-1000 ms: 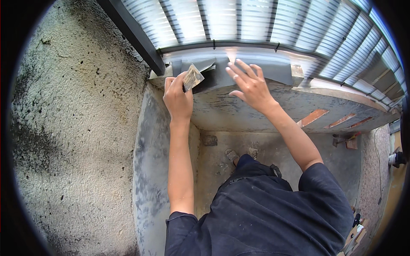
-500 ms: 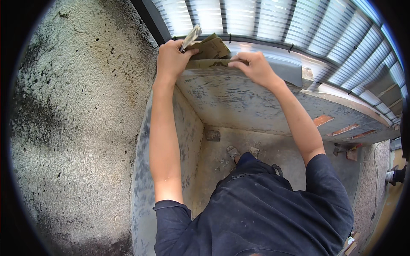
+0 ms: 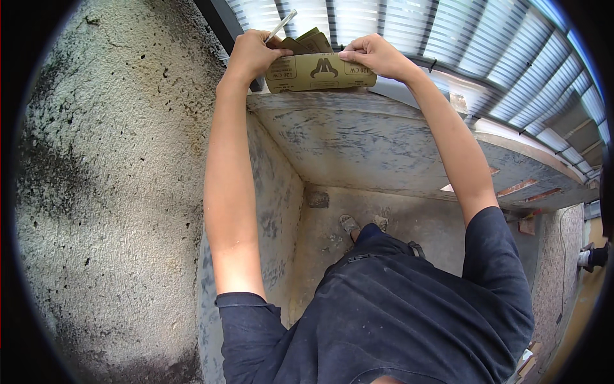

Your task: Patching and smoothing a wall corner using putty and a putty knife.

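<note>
Atop the low wall, a sheet of olive sandpaper [image 3: 324,72] is held up with its printed backing showing. My left hand [image 3: 248,56] pinches its upper left edge between thumb and fingers. A thin, pale, stick-like tool [image 3: 281,24] also sticks up from the left hand; its kind is unclear. My right hand [image 3: 377,56] is closed on the sheet's upper right edge. Behind the sheet, next to the left fingers, smaller folded sandpaper pieces [image 3: 314,42] stick up; what supports them is hidden.
The low wall [image 3: 358,137] has patchy grey plaster and meets a rough, stained wall [image 3: 121,192] on my left. A grey flat sheet [image 3: 403,91] lies on the ledge by my right wrist. Beyond is a slatted translucent screen [image 3: 396,29]. A brick [image 3: 527,225] rests at the right.
Both hands have moved farther away and higher. The sandpaper has unfolded into a wide sheet, its printed backing now in view. The pale tool in my left hand has tilted.
</note>
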`<state>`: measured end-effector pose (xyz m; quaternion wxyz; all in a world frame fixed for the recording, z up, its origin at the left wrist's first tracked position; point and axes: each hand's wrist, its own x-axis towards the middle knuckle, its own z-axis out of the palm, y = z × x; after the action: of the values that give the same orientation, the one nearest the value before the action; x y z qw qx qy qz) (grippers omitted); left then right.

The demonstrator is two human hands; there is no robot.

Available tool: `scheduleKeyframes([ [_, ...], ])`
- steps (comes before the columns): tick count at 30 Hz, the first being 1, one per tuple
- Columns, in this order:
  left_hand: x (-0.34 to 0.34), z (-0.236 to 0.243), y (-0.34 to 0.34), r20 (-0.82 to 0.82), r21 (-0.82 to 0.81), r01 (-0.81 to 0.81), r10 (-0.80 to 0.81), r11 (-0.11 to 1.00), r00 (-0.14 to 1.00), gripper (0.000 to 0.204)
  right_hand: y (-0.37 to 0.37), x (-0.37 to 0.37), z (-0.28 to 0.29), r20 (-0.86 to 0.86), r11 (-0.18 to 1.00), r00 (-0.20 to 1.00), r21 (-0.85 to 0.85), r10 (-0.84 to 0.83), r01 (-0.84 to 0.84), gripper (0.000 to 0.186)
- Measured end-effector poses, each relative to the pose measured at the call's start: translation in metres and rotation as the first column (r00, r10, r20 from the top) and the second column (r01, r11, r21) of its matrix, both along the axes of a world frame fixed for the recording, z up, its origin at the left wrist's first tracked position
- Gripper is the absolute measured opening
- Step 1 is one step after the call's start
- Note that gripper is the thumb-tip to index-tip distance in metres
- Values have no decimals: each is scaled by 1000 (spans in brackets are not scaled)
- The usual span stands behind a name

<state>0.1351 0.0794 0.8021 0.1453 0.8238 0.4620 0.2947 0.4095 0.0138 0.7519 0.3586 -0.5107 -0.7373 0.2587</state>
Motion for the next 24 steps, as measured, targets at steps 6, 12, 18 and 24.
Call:
scheduleKeyframes([
  [6, -3, -4, -4, -4, -37, 6, -6, 999, 1000, 26, -3, -3, -3, -22, 1000, 1000, -22, 6, -6, 30],
  [12, -13, -33, -33, 78, -154, 64, -53, 986, 996, 23, -58, -36, -37, 176, 942, 982, 312, 71, -124, 12],
  [18, -8, -82, -70, 148, 244, 0, -37, 970, 988, 19, -90, -52, -107, 309, 718, 921, 694, -236, -49, 7],
  [24, -11, -116, -90, 181, 273, -96, 46, 957, 982, 19, -90, -65, -118, 203, 744, 915, 653, -348, 138, 13],
])
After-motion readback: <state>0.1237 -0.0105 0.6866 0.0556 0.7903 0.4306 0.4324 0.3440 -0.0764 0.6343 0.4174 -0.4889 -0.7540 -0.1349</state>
